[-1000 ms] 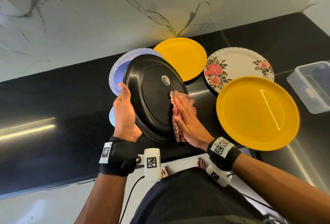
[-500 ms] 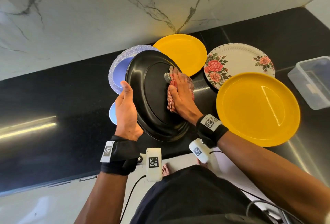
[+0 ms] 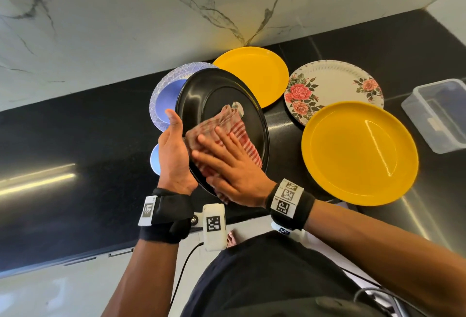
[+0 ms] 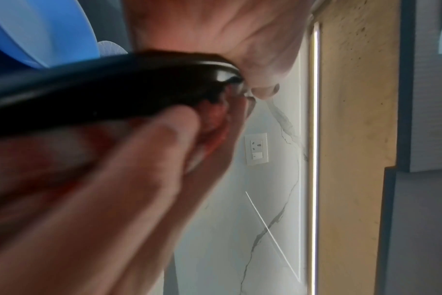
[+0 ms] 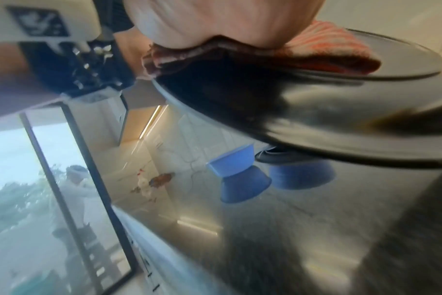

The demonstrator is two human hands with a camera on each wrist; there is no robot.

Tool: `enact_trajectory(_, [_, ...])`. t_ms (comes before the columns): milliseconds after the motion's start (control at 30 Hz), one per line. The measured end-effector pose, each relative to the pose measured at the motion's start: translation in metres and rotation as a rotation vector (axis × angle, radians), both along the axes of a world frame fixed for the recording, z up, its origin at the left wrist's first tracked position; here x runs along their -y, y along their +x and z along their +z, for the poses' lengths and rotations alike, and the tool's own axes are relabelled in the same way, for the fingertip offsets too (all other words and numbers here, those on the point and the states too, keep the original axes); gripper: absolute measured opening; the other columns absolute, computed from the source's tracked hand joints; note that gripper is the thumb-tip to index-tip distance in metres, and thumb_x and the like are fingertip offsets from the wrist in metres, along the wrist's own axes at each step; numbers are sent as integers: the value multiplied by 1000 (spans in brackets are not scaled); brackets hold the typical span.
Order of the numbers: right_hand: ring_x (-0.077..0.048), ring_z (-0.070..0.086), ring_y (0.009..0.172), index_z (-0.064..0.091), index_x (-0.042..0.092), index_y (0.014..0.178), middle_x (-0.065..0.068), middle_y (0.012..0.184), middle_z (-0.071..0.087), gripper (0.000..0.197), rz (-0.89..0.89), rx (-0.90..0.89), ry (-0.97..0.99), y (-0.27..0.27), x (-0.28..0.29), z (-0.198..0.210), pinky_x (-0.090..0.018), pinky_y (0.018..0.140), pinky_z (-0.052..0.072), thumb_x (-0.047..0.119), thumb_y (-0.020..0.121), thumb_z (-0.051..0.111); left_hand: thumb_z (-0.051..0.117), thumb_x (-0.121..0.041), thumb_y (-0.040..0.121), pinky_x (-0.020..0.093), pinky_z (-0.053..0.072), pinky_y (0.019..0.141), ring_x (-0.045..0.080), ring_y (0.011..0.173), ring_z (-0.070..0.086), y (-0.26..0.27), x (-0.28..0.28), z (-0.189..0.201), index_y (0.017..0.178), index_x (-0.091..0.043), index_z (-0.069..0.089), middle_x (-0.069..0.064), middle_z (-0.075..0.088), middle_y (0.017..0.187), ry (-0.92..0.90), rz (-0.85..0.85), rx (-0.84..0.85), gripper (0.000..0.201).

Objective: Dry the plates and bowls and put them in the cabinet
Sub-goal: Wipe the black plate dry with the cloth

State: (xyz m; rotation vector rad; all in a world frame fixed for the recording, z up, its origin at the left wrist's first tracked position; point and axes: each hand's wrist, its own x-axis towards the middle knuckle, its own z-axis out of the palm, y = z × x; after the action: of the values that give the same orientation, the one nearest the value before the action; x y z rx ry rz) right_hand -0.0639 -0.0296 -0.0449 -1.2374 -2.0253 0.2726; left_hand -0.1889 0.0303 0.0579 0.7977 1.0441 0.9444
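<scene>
Hands at work over a black worktop (image 3: 63,140): the left hand (image 3: 174,157) grips the rim of a black plate (image 3: 222,97), thumb over the edge, holding it tilted above the surface, while the right hand (image 3: 232,167) presses a striped cloth (image 3: 237,132) flat against the plate's face with fingers spread. Drying appears to be at an early stage. Beyond the held plate, a blue patterned plate (image 3: 164,94), two yellow plates (image 3: 360,155) (image 3: 254,71) and a floral plate (image 3: 332,82) lie on the worktop, with blue bowls (image 5: 242,179) beneath; whether any is dry cannot be told. A clear tub (image 3: 438,112) sits at far right. No cabinet shows, so every piece seemingly awaits storing.
</scene>
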Motion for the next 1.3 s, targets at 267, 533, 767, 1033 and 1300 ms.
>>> enact_trajectory(267, [-28,6,156,38,19,150,-8,160,35,50,164,156,63,30,32,-28,-46,127,9,21,102,53,39,-55,103,53,52,104,27,113,71,-1,-4,0,125,-10,67,11,74,120,52,87,-96,57])
enact_trajectory(533, [-23,40,145,50,9,145,-6,157,41,50,-191,-393,-121,66,50,-15,-43,114,42,-5,97,54,42,-54,103,50,54,101,28,116,69,-12,-8,4,128,-5,66,12,72,123,58,93,-69,60])
enact_trajectory(767, [-2,63,111,51,28,142,14,128,64,43,-473,-789,-292,96,-5,23,-25,96,54,8,104,51,42,-54,101,49,56,96,25,105,71,-14,-6,11,115,-7,70,5,75,102,144,3,-91,56])
enact_trajectory(1033, [0,61,107,55,18,140,8,115,66,35,-501,-911,-521,85,-38,4,-22,95,45,16,105,50,44,-56,101,27,44,67,8,54,31,-10,-2,19,52,-24,37,-11,31,55,213,117,-141,60])
enact_trajectory(1300, [4,65,104,63,24,132,13,114,70,30,-568,-779,-631,49,2,0,-23,99,49,21,103,53,39,-45,107,17,28,46,4,43,18,3,2,30,58,-22,19,-15,17,47,295,258,-241,58])
